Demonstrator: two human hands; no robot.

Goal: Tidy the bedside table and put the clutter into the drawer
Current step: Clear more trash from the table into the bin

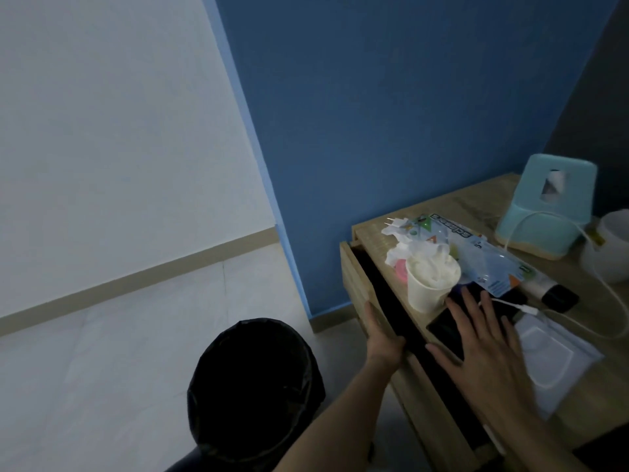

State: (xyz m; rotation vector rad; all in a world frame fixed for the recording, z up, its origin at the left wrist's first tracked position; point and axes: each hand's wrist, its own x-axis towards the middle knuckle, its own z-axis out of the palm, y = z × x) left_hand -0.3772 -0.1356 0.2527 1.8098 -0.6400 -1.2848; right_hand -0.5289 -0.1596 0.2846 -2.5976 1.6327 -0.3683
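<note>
Table (476, 195) stands against the blue wall, its drawer (357, 267) pulled slightly open. Bin (252, 386) sits on the floor beside it. Clutter on top: tissue box (548, 206), plastic packet (483, 257), mask (558, 352), paper cup (430, 281) stuffed with tissue, phone (446, 330), charger cable (606, 294). Right hand (490, 349) open, fingers spread, flat over the phone. Left hand (383, 338) grips the drawer front.

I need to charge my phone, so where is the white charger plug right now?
In the head view, the white charger plug lies at the far left corner of the bedside table, atop crumpled tissue beside the blue plastic packet, behind the paper cup.
</note>
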